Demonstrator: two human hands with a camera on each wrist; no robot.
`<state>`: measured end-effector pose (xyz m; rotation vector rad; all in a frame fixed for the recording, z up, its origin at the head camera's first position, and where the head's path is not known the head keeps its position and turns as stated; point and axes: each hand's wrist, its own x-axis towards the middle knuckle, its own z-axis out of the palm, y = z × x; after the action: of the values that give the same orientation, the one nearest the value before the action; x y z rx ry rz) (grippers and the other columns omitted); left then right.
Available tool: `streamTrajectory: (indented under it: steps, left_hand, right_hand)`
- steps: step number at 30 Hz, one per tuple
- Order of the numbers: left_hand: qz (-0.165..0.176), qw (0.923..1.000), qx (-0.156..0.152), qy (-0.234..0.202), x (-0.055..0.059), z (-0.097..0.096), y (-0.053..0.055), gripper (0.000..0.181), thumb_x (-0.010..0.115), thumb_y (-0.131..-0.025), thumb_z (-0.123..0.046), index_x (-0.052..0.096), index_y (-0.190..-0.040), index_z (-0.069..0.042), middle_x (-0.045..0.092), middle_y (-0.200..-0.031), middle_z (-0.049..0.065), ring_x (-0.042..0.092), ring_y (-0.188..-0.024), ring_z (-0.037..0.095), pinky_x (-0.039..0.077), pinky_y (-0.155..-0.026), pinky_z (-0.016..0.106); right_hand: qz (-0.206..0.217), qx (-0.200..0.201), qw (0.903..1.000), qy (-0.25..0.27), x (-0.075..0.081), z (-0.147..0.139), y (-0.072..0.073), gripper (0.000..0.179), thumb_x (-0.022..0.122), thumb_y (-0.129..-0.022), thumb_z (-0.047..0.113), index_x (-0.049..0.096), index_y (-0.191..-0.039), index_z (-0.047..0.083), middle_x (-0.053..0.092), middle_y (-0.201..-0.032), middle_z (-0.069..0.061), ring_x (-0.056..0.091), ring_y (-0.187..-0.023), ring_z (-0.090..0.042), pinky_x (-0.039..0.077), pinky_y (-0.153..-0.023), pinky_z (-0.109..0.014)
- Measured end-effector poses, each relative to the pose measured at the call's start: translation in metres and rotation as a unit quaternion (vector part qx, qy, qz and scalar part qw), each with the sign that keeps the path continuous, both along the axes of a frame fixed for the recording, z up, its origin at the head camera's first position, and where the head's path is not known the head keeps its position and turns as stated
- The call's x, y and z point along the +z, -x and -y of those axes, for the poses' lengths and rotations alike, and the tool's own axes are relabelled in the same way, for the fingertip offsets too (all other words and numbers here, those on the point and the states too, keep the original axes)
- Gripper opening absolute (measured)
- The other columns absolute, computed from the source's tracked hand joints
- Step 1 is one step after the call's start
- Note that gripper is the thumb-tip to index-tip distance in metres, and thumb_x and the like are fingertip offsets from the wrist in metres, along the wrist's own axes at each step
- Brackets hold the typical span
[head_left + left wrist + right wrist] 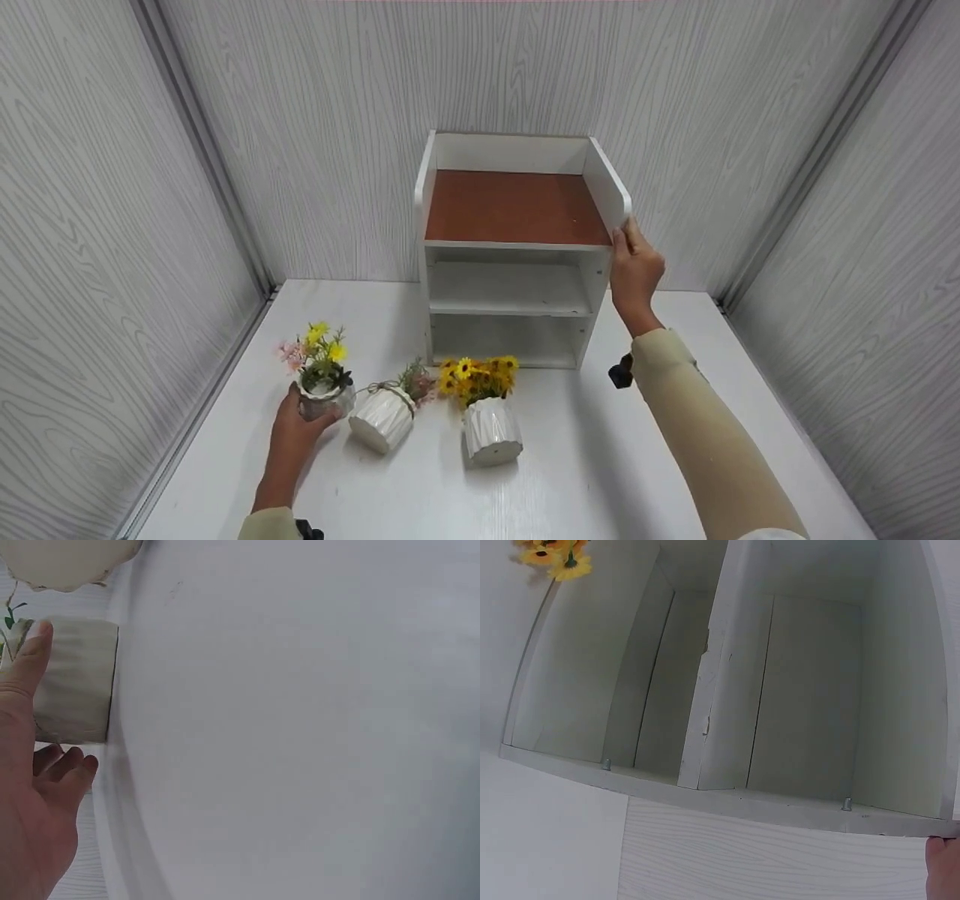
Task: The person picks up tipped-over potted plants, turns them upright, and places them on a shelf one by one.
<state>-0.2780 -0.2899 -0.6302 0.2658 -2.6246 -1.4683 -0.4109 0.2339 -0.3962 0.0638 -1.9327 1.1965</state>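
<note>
My left hand holds a small white flowerpot with yellow and pink artificial flowers, upright on the table at the left. In the left wrist view the thumb lies along one side of this pot and the fingers are curled at the other. A white shelf unit with a brown top board stands at the back. My right hand grips the front edge of its right side panel, at the top board's height. Only part of that hand shows in the right wrist view.
Between the left hand and the shelf, a white pot with twine and pinkish flowers lies on its side. Another white pot with orange-yellow flowers lies tipped before the shelf. Grey wood-grain walls enclose the white table.
</note>
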Motion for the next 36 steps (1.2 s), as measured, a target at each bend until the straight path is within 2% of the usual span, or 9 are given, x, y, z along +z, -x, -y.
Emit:
streamTrajectory:
  steps: [4, 9, 20, 26, 36]
  left_hand:
    - [-0.009, 0.9998, -0.005, 0.015, 0.01, -0.002, 0.002, 0.115, 0.076, -0.088, -0.048, 0.001, -0.162, -0.003, 0.011, -0.166, 0.027, 0.011, -0.154, 0.043, 0.015, -0.124, 0.058]
    - [-0.019, 0.9995, -0.009, 0.025, 0.013, -0.001, 0.008, 0.118, 0.073, -0.086, -0.059, 0.002, -0.162, -0.002, 0.017, -0.164, 0.029, 0.015, -0.153, 0.043, 0.018, -0.123, 0.058]
    - [-0.027, 0.9996, 0.005, -0.008, 0.008, -0.004, 0.018, 0.118, 0.076, -0.085, -0.055, 0.002, -0.163, -0.006, 0.02, -0.162, 0.03, 0.018, -0.152, 0.044, 0.018, -0.123, 0.058]
    - [-0.051, 0.9985, 0.02, 0.001, 0.003, -0.005, 0.02, 0.11, 0.077, -0.086, -0.051, 0.013, -0.16, -0.001, 0.028, -0.158, 0.031, 0.025, -0.149, 0.045, 0.022, -0.121, 0.057]
    - [-0.043, 0.9986, 0.029, 0.007, 0.001, -0.006, 0.02, 0.114, 0.078, -0.085, -0.051, 0.009, -0.161, -0.001, 0.024, -0.16, 0.032, 0.022, -0.15, 0.045, 0.021, -0.122, 0.057]
  right_hand:
    - [-0.003, -0.003, 1.0, -0.001, -0.001, -0.001, 0.001, 0.04, 0.062, -0.102, 0.022, 0.059, -0.141, 0.013, 0.065, -0.133, -0.009, 0.064, -0.121, -0.015, 0.056, -0.097, -0.037]
    - [-0.006, -0.012, 0.9999, -0.004, -0.001, -0.002, 0.001, 0.04, 0.063, -0.102, 0.021, 0.06, -0.141, 0.013, 0.066, -0.133, -0.009, 0.065, -0.12, -0.016, 0.056, -0.097, -0.039]
    - [0.005, -0.006, 1.0, 0.001, 0.0, 0.0, -0.001, 0.039, 0.061, -0.102, 0.023, 0.061, -0.141, 0.015, 0.067, -0.131, -0.009, 0.066, -0.118, -0.016, 0.056, -0.095, -0.041]
    - [0.002, 0.007, 0.9996, 0.027, -0.002, 0.0, 0.001, 0.04, 0.063, -0.101, 0.023, 0.06, -0.141, 0.017, 0.066, -0.133, -0.005, 0.064, -0.12, -0.012, 0.056, -0.097, -0.038]
    - [-0.002, 0.006, 0.9994, 0.033, -0.003, -0.001, 0.003, 0.039, 0.064, -0.101, 0.024, 0.063, -0.139, 0.016, 0.068, -0.131, -0.007, 0.065, -0.119, -0.013, 0.056, -0.096, -0.039]
